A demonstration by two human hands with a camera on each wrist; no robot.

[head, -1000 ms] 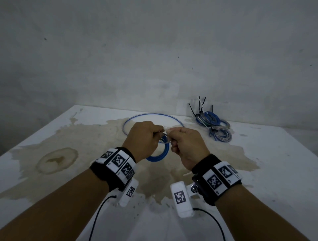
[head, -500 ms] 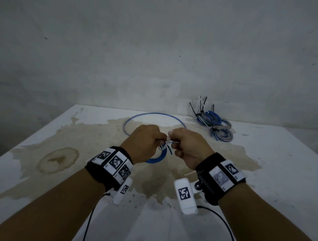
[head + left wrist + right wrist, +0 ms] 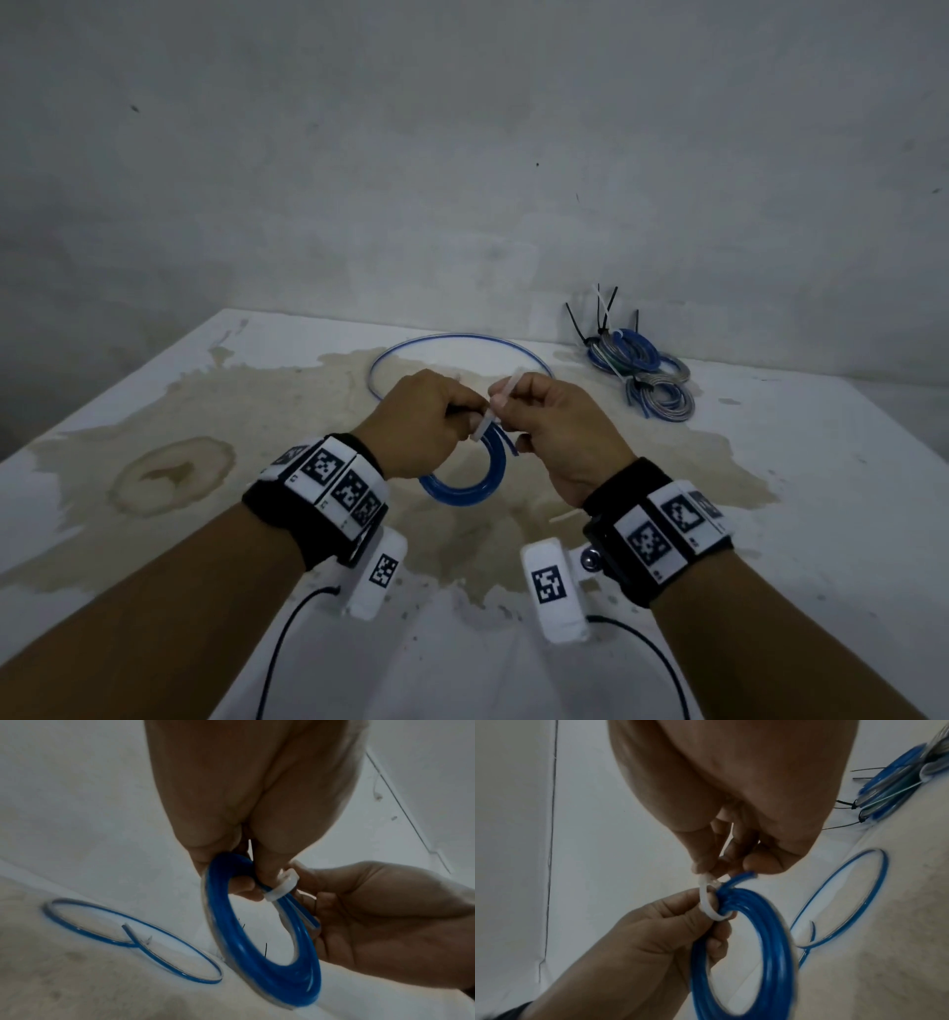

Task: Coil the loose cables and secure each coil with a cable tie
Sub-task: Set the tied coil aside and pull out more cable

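Observation:
A blue cable coil (image 3: 462,483) hangs upright above the table, gripped at its top by my left hand (image 3: 472,419). A white cable tie (image 3: 500,406) is looped round the coil's strands there. My right hand (image 3: 506,411) pinches the tie's tail, which sticks up past its fingers. The left wrist view shows the tie (image 3: 281,889) round the coil (image 3: 270,953) between my left fingertips (image 3: 246,890) and the right hand (image 3: 359,912). The right wrist view shows the tie's loop (image 3: 707,902) closed round the coil (image 3: 757,953), still slack.
A loose blue cable (image 3: 457,342) lies in one wide loop on the stained white table (image 3: 770,514) just behind my hands. Several tied blue and grey coils (image 3: 637,370) with black and white tie tails sit at the back right by the wall.
The tie's tail has been drawn further through and now pokes up above my right fingers. Both hands stay together over the coil, shifted slightly toward me.

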